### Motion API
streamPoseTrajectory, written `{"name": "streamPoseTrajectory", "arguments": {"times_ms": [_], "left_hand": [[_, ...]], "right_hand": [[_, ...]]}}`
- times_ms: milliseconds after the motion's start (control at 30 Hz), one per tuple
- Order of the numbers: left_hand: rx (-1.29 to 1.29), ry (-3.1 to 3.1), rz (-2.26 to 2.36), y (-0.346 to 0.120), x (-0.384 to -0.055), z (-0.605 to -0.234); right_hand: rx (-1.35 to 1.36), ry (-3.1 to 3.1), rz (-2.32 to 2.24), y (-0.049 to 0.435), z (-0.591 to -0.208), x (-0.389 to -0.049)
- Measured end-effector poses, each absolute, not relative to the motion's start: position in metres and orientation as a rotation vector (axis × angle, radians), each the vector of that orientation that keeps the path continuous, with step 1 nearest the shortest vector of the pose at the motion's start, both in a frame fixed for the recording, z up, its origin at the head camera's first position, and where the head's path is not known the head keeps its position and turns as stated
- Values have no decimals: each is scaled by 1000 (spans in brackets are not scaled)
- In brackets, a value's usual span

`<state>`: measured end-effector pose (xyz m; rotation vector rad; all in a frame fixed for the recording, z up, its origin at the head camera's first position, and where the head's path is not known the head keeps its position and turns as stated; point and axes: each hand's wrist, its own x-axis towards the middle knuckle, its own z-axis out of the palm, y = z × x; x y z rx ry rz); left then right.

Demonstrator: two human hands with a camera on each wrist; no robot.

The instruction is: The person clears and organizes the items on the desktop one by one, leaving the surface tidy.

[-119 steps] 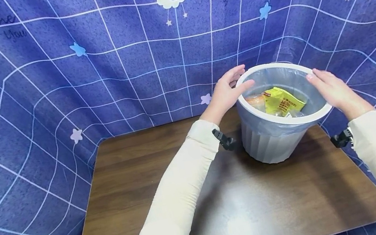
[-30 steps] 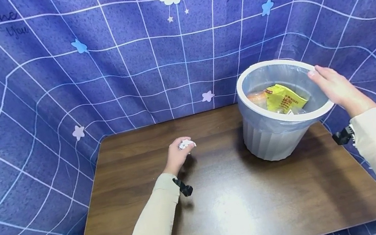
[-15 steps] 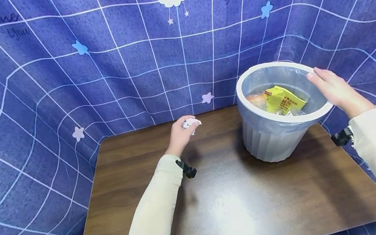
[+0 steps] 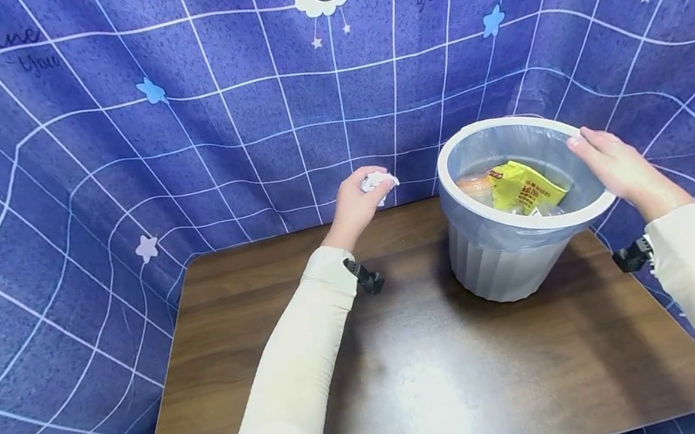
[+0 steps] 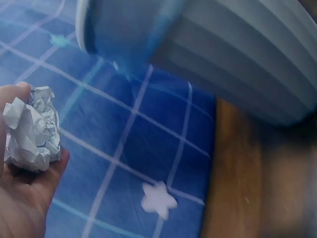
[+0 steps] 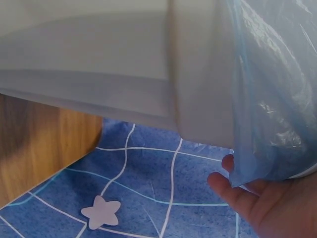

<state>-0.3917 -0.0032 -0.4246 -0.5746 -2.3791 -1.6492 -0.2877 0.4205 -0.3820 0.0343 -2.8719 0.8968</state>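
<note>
A crumpled ball of white paper [image 4: 378,182] is pinched in my left hand [image 4: 355,204], above the back edge of the table and left of the trash can. In the left wrist view the paper ball [image 5: 34,130] sits between thumb and fingers. My right hand [image 4: 625,168] holds the right side of the rim of the grey trash can [image 4: 502,263]. In the right wrist view its fingers [image 6: 237,196] lie outside the can against the overhanging bag liner [image 6: 277,99]. Inside the can are a yellow snack wrapper [image 4: 524,187] and an orange-tinted clear piece [image 4: 476,186].
The can stands upright at the back right of a brown wooden table [image 4: 251,304]. A blue curtain [image 4: 245,111] with white grid lines hangs close behind the table and on both sides.
My left hand left the can's rim, then appeared low over the table holding the paper ball. It has since risen toward the can, moving back and right. The right hand stays on the rim.
</note>
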Motion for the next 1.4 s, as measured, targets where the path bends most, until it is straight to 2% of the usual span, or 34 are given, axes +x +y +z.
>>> {"name": "streamPoseTrajectory", "arguments": {"times_ms": [300,567,833,967,1100,1400], "left_hand": [[-631,-2378,-1711,40,-381,-373],[-676,-2479,-1656,79,-364,-343],[-723,-2625,-1648,107,-351,-333],[-817,-2625,-1724,111,-348,-329],[-802,-2589,-1728,108,-348,-330],[-856,-2759,-1221,85,-352,-344]], "right_hand": [[28,-2882,899,420,-381,-287],[23,-2876,909,420,-382,-286],[26,-2880,917,422,-381,-287],[28,-2880,915,422,-381,-287],[24,-2883,911,421,-380,-286],[53,-2876,902,412,-380,-291]]}}
